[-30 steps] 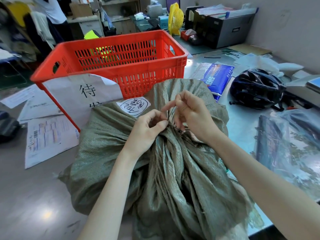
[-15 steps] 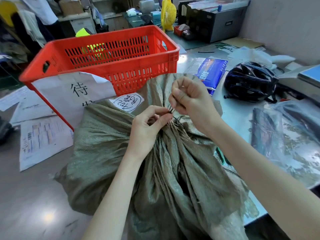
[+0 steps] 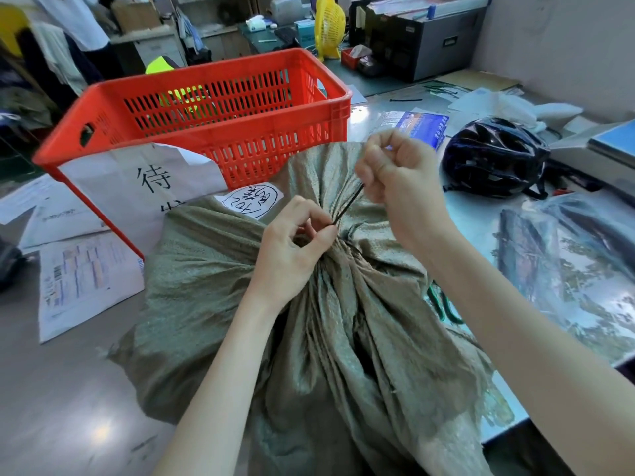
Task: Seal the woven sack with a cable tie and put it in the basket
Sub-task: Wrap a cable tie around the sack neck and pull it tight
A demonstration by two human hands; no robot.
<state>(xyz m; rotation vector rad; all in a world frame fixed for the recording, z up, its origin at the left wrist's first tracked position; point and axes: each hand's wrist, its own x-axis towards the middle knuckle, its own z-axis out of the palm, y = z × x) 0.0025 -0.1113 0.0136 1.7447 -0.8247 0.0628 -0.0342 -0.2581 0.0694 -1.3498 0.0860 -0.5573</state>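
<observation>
An olive-green woven sack (image 3: 213,290) lies on the table in front of me, its mouth bunched into a gathered neck at the middle. A thin black cable tie (image 3: 347,208) runs around that neck, with its free tail stretched up and to the right. My left hand (image 3: 292,249) grips the bunched neck and pinches the tie where it locks. My right hand (image 3: 398,180) holds the tail in curled fingers, raised above the sack. The red plastic basket (image 3: 206,84) stands just behind the sack, tilted, with a white paper sign on its front.
A black helmet (image 3: 494,156) lies to the right of the sack, a blue packet (image 3: 422,127) behind it. Printed sheets (image 3: 82,280) lie at the left. Clear plastic bags (image 3: 567,255) cover the table's right side. A yellow fan (image 3: 330,25) and grey boxes stand at the back.
My right hand has pulled the tie's tail up and away to the right, so a longer black stretch shows. My left hand stays on the neck.
</observation>
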